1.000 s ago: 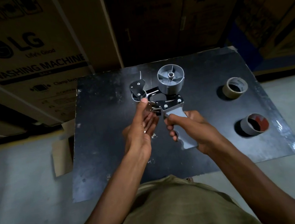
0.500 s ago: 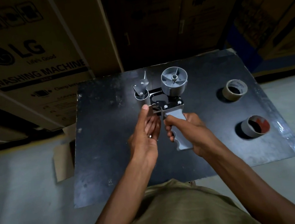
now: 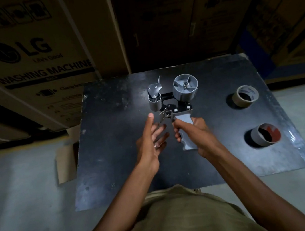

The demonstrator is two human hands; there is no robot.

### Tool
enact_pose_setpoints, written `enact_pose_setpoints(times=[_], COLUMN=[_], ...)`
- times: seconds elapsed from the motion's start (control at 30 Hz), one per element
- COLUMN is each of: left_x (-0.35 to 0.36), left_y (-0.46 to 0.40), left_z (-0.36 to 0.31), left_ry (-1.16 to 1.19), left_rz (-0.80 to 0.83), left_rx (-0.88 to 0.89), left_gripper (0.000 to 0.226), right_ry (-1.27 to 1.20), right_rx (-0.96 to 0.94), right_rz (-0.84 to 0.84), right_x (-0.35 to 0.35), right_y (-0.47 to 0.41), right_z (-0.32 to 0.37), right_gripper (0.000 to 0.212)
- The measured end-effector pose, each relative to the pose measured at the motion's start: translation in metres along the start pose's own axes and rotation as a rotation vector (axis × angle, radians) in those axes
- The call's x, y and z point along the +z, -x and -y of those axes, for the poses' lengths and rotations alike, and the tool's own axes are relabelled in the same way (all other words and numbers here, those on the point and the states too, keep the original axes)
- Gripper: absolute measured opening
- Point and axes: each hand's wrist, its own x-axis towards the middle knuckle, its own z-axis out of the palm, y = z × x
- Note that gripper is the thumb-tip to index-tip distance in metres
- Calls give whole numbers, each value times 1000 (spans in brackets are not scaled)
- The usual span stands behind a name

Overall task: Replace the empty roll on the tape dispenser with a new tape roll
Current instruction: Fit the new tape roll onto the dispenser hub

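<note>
Looking down, you have a big flat black board (image 3: 112,139) in front of you, with tall brown cardboard boxes (image 3: 36,58) standing past it at 12 o'clock. The grey plastic tape dispenser with a pistol handle (image 3: 176,101) sits above the board's middle, and its round grey hub (image 3: 185,88) at 12 o'clock is bare. So the old roll looks to be off already.

Your right hand (image 3: 197,135) is curled tight round the handle. Your left hand (image 3: 151,144) is loose, with straight fingers, holding nothing, just beside the small metal blade part.

Two rolls wait on the board, well apart from the dispenser. A wide grey roll with red inside (image 3: 264,135) stands at 3 o'clock. A thinner tan tape roll (image 3: 245,96) lies at 2 o'clock. You cannot tell from here which one is the new one, so check first.

Keep the handle steady with your right hand. Reach across with your free left hand, pick the full roll, and push it straight down onto the hub. Mind the sharp teeth.
</note>
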Motion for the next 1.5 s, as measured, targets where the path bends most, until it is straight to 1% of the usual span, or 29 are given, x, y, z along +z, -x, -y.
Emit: enact_pose_setpoints(times=[0.1,0.17,0.23,0.3,0.47,0.7,0.93,1.1,1.2,1.23,1.3,1.33,1.4,1.43,1.5], left_x=[-22,-39,-57,-71,-83,-85,-80,-75,-74,-73,-70,-67,-60,-55,-45], left_y=[-22,-38,-54,-64,-75,-79,-78,-75,-75,-75,-74,-74,-72,-72,-72], left_z=[13,23,32,39,52,64,68,75,80,81,82,82,81,81,80], left_ry=[-17,-77,-159,-235,-338,-549,-580,-569,-560,-556,-536,-521,-487,-477,-485], left_rz=[-122,-193,-229,-242,-226,-146,-120,-133,-124,-119,-102,-91,-69,-60,-36], left_rx=[46,196,346,396,390,482,479,459,439,435,420,410,401,405,418], left_gripper=[45,33,16,9,9,11,14,16,13,11,10,11,10,11,16], right_ry=[13,37,36,33,91,133,151,144,113,106,110,155,335,372,330], right_rx=[43,55,72,93,129,162,153,149,167,177,188,178,122,99,62], right_rz=[-15,-16,-18,-20,-43,-86,-110,-124,-108,-97,-80,-90,-147,-187,-257], right_x=[-5,-9,-12,-14,-19,-24,-29,-32,-34,-35,-41,-46,-63,-73,-98], right_y=[-11,-18,-25,-31,-42,-52,-57,-59,-61,-62,-62,-64,-66,-68,-76], right_z=[-17,-31,-44,-59,-94,-128,-142,-146,-149,-149,-149,-149,-144,-140,-130], right_gripper=[14,13,12,12,12,9,9,12,8,10,27,36,56,62,67])
